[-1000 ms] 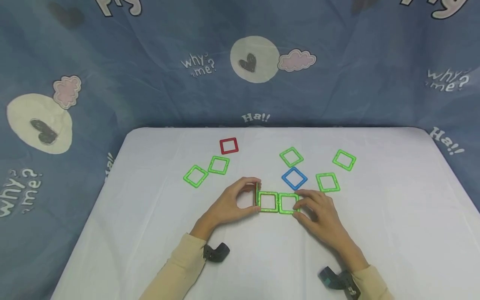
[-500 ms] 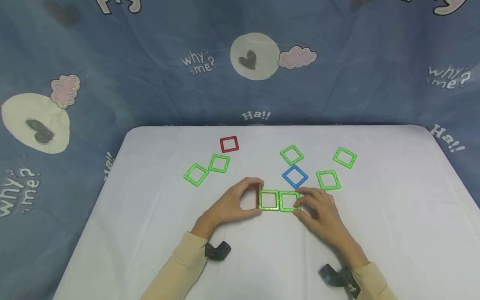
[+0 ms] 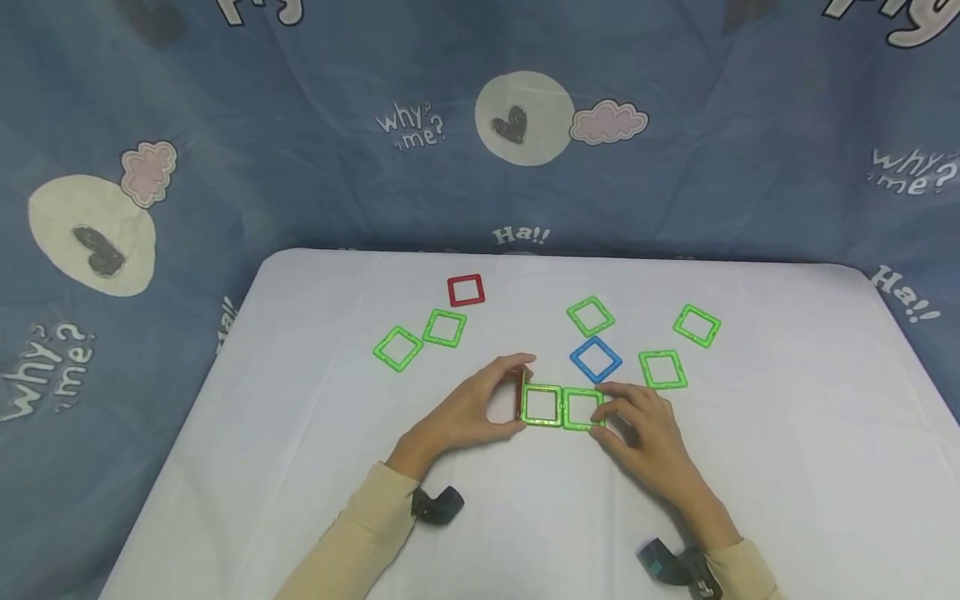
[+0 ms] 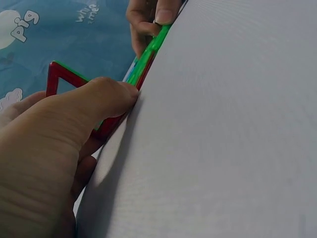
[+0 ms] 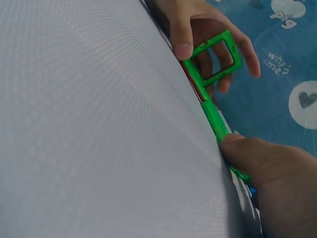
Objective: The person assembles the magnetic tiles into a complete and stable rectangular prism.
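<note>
In the head view, two green square magnetic tiles lie flat edge to edge: a left green tile with red beneath its edge, and a right green tile. An upright tile pair, red outside and green inside, stands at the left tile's outer edge. My left hand holds this upright pair between thumb and fingers, the thumb at its bottom near corner. The left wrist view shows the pair's red face behind that thumb. My right hand pinches the right green tile's outer end by its near and far edges.
Farther back on the white table lie several loose green tiles, a red tile and a blue tile. The blue tile is just beyond the right hand's fingers. A blue printed cloth hangs behind the table.
The head view has shifted slightly. The upright pair's green inner face shows less than a second ago, and the left index finger reaches a little past its top. Both hands otherwise stay put.
</note>
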Motion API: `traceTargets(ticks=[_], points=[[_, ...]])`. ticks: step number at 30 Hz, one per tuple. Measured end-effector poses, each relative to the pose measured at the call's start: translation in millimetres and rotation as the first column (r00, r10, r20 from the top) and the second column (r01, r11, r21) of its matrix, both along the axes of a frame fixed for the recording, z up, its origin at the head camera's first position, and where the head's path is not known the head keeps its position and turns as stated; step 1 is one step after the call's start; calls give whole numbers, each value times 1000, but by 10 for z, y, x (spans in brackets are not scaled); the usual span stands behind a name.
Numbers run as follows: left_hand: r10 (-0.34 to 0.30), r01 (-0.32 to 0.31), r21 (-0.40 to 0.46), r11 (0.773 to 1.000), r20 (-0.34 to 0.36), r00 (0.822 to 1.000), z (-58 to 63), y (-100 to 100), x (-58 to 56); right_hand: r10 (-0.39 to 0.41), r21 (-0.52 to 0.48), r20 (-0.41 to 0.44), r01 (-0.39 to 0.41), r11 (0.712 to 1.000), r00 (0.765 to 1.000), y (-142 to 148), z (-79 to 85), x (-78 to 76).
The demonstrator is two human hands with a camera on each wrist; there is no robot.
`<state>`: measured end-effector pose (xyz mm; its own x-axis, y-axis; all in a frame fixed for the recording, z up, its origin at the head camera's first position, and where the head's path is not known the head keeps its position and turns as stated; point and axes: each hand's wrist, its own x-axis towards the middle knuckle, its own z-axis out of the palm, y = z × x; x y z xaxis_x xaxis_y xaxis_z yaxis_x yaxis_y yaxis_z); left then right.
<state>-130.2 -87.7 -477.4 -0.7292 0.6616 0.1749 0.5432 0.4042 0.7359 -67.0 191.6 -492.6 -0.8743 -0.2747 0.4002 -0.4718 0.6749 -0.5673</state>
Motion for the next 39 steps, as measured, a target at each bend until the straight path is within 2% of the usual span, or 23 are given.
traceTargets(ticks=[7,14,27,39], points=[[14,-15,-32,999,-28,1000,11,13,14,-2,6,19,2,1000,1000,10,9,16],[28,-33,-59,998,-79,996,-4,14,14,3,0,4,-3,1000,1000,20,-3,21],[37,-44,-81,996,-81,996,8,19,13,10,-20,29,-10,1000,1000,30,43,16],[42,-47,-96,994,-59,997,1,4,-24,-27,-87,133,39,995,991,37,75,19]])
